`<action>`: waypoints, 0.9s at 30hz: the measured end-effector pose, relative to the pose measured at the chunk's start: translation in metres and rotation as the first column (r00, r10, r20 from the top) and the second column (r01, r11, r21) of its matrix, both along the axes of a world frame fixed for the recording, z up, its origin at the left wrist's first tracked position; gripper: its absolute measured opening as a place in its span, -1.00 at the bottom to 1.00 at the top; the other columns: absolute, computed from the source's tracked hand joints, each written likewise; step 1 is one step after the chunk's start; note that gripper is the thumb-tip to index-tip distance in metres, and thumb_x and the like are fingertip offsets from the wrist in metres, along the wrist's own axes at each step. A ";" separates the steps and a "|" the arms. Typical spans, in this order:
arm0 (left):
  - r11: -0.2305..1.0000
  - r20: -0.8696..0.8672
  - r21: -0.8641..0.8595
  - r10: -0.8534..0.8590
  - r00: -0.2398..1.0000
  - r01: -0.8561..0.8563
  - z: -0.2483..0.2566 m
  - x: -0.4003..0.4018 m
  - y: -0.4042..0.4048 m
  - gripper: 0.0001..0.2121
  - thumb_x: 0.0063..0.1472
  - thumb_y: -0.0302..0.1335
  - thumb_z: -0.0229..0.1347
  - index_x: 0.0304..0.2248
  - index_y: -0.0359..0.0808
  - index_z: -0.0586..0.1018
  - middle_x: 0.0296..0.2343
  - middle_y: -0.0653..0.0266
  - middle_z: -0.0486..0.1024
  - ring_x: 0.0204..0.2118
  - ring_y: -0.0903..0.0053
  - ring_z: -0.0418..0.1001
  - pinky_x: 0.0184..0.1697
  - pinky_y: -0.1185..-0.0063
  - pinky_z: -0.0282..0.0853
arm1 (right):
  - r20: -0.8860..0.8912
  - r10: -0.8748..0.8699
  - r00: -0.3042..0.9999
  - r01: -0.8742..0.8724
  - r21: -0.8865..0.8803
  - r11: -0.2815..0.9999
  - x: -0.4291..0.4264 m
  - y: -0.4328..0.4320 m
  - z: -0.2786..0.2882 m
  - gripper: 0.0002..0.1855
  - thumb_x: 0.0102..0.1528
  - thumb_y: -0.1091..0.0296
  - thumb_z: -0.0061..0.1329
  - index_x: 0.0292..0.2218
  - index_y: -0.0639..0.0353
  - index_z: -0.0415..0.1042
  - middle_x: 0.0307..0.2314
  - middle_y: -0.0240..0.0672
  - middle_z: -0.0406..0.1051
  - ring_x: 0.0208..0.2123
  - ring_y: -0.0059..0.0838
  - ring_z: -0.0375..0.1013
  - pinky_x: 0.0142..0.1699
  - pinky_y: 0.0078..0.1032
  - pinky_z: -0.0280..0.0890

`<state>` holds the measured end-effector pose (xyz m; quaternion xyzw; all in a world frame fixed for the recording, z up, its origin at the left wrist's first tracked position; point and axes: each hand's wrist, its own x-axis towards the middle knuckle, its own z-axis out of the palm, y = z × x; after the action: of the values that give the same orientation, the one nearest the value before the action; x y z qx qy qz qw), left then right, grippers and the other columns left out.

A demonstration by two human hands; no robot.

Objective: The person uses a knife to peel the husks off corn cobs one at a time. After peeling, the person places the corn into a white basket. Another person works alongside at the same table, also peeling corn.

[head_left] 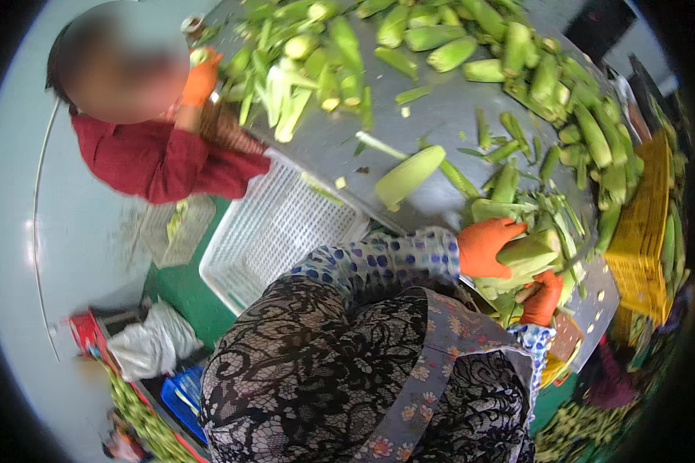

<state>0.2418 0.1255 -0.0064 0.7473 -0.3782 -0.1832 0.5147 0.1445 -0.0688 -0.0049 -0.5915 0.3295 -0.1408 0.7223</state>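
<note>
My left hand (489,249), in an orange glove, is spread over a green-husked ear of corn (530,254) and grips it near the table's edge. Close below the ear's cut end, my gloved right hand (544,298) is curled closed. A blurred, dark curved blade (582,252), apparently a knife's, rises beside its fingers; the handle is hidden. Loose green husks (564,223) lie around and beneath both hands. A pale, partly husked ear (411,176) rests on the metal table (382,133) to the left.
Many husked ears (547,81) line the table's far and right sides. A yellow crate (640,231) stands at right, a white perforated basket (278,231) below the table at left. A co-worker in a red top (145,156) holds corn in an orange-gloved hand (201,81).
</note>
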 end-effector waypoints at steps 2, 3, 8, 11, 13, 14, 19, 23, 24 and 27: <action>0.974 -0.028 -0.107 0.199 0.980 -0.201 -0.007 -0.020 -0.004 -0.08 -0.11 -0.21 0.29 0.19 -0.42 0.12 0.01 -0.12 0.28 0.04 0.05 0.30 0.10 0.36 0.23 | -0.012 -0.021 1.000 0.020 -0.048 0.999 0.006 -0.004 -0.006 -0.91 -0.13 0.50 -0.07 -0.47 0.17 0.37 -0.67 -0.41 0.33 -0.74 -0.61 0.21 -0.63 -0.65 0.12; 0.930 0.019 -0.192 0.323 0.946 -0.314 -0.009 -0.034 -0.011 -0.05 -0.08 -0.14 0.29 0.21 -0.41 0.09 0.02 -0.16 0.25 0.07 0.08 0.29 0.12 0.37 0.21 | 0.020 0.032 0.999 -0.031 -0.047 0.998 0.007 0.009 0.001 -0.91 -0.11 0.49 -0.07 -0.45 0.18 0.38 -0.66 -0.41 0.33 -0.74 -0.61 0.22 -0.65 -0.65 0.09; 0.753 -0.686 -0.395 0.139 0.714 -0.526 -0.005 -0.023 -0.004 -0.40 -0.02 -0.37 0.35 -0.01 -0.33 0.37 -0.21 0.31 0.47 -0.15 0.56 0.43 -0.08 0.53 0.39 | -0.006 0.231 0.973 -0.229 -0.139 0.963 0.012 0.076 0.041 -0.86 -0.07 0.51 -0.07 -0.38 0.19 0.41 -0.69 -0.43 0.31 -0.77 -0.57 0.24 -0.70 -0.65 0.05; 0.600 -0.774 -0.414 0.163 0.612 -0.684 0.004 -0.026 0.003 -0.67 0.03 -0.44 0.31 -0.20 -0.30 0.54 -0.35 0.40 0.53 -0.31 0.63 0.49 -0.20 0.60 0.44 | -0.027 0.279 0.960 -0.279 -0.173 0.944 0.015 0.063 0.040 -0.95 -0.09 0.49 -0.06 -0.48 0.22 0.39 -0.75 -0.37 0.30 -0.79 -0.56 0.22 -0.70 -0.59 0.07; 0.542 -0.844 -0.343 0.179 0.505 -0.767 0.009 -0.016 0.020 -0.64 0.03 -0.43 0.33 -0.18 -0.31 0.53 -0.32 0.39 0.54 -0.31 0.64 0.50 -0.19 0.59 0.45 | -0.003 0.233 0.972 -0.233 -0.050 0.971 0.025 0.054 0.057 -0.93 -0.13 0.43 -0.04 -0.53 0.18 0.35 -0.73 -0.36 0.28 -0.74 -0.46 0.30 -0.61 -0.54 0.24; 0.516 -0.850 -0.382 0.129 0.511 -0.766 0.009 -0.011 0.025 -0.62 0.06 -0.36 0.31 -0.16 -0.33 0.52 -0.29 0.33 0.54 -0.27 0.60 0.50 -0.18 0.58 0.45 | 0.034 0.194 0.980 -0.194 0.005 0.981 0.026 0.040 0.055 -0.93 -0.14 0.42 -0.03 -0.54 0.17 0.34 -0.73 -0.35 0.29 -0.74 -0.45 0.30 -0.59 -0.54 0.25; 0.310 -0.964 -0.241 0.036 0.265 -0.920 0.025 0.033 0.077 -0.49 0.23 -0.09 0.07 -0.05 -0.40 0.44 -0.15 0.04 0.48 -0.08 0.40 0.47 -0.15 0.53 0.46 | 0.161 -0.252 0.954 0.186 0.344 0.921 0.006 -0.059 0.062 -0.89 -0.13 0.38 -0.07 -0.47 0.15 0.39 -0.64 -0.38 0.36 -0.67 -0.47 0.31 -0.53 -0.53 0.28; 0.577 -0.848 -0.429 0.007 0.529 -0.695 0.018 0.058 0.090 -0.55 0.24 -0.24 0.08 -0.01 -0.42 0.39 -0.13 0.08 0.46 -0.07 0.36 0.46 -0.05 0.45 0.41 | -0.133 0.041 0.990 -0.078 -0.289 0.954 -0.035 -0.194 -0.005 -0.76 -0.08 0.37 0.00 -0.34 0.28 0.45 -0.51 -0.30 0.45 -0.59 -0.44 0.35 -0.44 -0.54 0.30; 0.646 -0.804 -0.456 -0.003 0.594 -0.613 0.016 0.059 0.083 -0.55 0.27 -0.27 0.06 0.02 -0.42 0.36 -0.08 0.08 0.43 -0.04 0.34 0.44 0.02 0.40 0.38 | -0.167 -0.004 0.986 -0.117 -0.710 0.694 -0.022 -0.179 -0.004 -0.70 -0.05 0.32 0.07 -0.27 0.28 0.46 -0.45 -0.29 0.46 -0.52 -0.45 0.39 -0.38 -0.54 0.32; 0.792 -0.732 -0.404 0.020 0.681 -0.457 0.031 0.043 0.048 -0.61 0.27 -0.39 0.04 0.03 -0.41 0.36 -0.10 0.12 0.45 -0.04 0.40 0.44 0.03 0.44 0.38 | -0.081 0.146 0.986 -0.151 -0.811 0.565 0.008 -0.064 0.064 -0.47 -0.04 0.20 0.23 -0.06 0.24 0.45 -0.24 -0.30 0.47 -0.26 -0.47 0.44 -0.19 -0.53 0.34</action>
<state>0.2845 0.1731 0.0249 0.4827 -0.0866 -0.2585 0.8323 0.1524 -0.1326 0.0592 -0.8827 0.1788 -0.2137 0.3785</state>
